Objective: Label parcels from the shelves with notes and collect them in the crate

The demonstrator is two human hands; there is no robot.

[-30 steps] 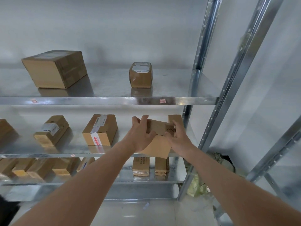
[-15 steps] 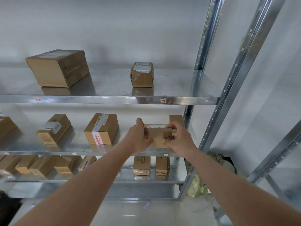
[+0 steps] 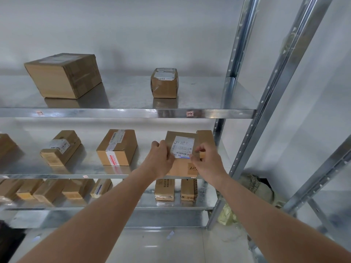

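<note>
While both hands, left (image 3: 160, 158) and right (image 3: 206, 160), grip its edges, the flat brown cardboard parcel (image 3: 180, 166) with a white printed label (image 3: 182, 147) stands between them, over the shiny metal shelf (image 3: 76, 168).

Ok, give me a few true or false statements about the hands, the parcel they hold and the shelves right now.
1. Both hands, left and right, hold one parcel. True.
2. The parcel's white label faces the camera. True.
3. The top shelf carries four boxes. False: two, a large box and a small box.
4. The parcel is held at the rack's left end. False: it is near the right upright.
</note>
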